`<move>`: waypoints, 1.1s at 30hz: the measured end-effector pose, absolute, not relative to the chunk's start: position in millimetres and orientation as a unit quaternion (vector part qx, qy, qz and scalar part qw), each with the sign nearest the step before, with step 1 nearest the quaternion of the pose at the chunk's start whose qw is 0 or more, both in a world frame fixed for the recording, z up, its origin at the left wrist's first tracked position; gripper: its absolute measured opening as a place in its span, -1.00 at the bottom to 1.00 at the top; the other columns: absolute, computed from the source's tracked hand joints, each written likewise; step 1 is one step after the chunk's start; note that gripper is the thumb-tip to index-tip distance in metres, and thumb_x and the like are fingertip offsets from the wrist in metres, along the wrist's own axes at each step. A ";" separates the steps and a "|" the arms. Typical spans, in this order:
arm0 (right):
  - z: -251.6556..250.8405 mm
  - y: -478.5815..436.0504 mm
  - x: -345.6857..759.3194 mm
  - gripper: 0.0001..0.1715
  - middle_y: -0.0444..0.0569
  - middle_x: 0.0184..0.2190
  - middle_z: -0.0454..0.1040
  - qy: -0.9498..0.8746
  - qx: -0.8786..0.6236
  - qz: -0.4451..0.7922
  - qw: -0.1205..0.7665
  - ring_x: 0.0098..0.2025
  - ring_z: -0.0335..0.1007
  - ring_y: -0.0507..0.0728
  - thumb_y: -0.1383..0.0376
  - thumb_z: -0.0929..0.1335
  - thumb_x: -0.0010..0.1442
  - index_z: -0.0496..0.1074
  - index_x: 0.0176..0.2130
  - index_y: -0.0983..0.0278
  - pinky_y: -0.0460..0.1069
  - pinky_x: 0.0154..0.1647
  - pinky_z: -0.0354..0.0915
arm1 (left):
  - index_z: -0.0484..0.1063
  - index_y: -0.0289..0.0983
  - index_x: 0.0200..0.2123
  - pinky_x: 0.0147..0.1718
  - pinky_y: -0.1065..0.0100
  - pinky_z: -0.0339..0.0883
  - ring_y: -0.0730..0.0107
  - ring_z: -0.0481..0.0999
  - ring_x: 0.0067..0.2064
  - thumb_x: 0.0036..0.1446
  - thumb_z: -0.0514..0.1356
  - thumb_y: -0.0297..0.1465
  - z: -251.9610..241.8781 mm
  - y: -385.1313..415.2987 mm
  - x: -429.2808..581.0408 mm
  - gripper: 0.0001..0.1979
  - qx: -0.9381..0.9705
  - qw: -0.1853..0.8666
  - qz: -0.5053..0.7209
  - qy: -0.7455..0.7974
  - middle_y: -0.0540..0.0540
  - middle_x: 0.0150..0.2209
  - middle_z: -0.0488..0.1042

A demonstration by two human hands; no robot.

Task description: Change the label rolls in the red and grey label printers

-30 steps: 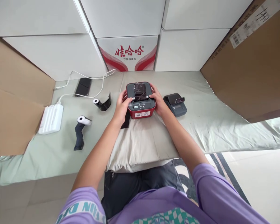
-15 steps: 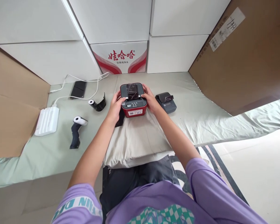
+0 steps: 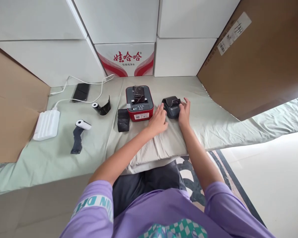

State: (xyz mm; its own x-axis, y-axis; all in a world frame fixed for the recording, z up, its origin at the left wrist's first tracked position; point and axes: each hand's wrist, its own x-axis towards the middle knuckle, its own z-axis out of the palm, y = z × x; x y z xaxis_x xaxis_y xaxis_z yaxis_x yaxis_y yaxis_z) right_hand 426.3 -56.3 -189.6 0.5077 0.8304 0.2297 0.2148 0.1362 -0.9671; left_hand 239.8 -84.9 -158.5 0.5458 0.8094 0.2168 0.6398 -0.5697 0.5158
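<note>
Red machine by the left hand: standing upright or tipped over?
Upright: the red machine rests on the cloth with its button panel facing up and the white label facing the person.

Indoor workspace, stacked white cartons (image 3: 186,19), cloth-covered table (image 3: 216,129), smooth floor (image 3: 273,178)

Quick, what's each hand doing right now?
Left hand: open, fingertips by the left side of the small dark printer; can't tell if touching.
Right hand: open, at its right side.
</note>
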 end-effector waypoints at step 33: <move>-137.4 -23.0 455.1 -0.54 -0.03 0.00 0.67 -0.428 -0.604 0.363 0.566 0.11 0.54 0.25 0.08 0.25 0.19 0.61 -0.09 0.14 0.32 0.34 0.23 | 0.46 -0.37 -0.02 0.48 -0.10 0.15 -0.15 0.17 0.53 0.25 0.19 -0.51 -179.7 -86.2 259.4 -0.77 0.858 0.173 0.210 0.436 -0.55 0.52 0.06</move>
State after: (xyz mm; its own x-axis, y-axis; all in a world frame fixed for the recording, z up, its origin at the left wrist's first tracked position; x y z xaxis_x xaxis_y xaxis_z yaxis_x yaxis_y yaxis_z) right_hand 455.1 -23.0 -137.4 0.3704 0.9278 0.0454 0.1060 0.0063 -0.9943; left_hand 259.4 -86.2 -179.7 0.5315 0.8208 0.2092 0.6756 -0.5598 0.4797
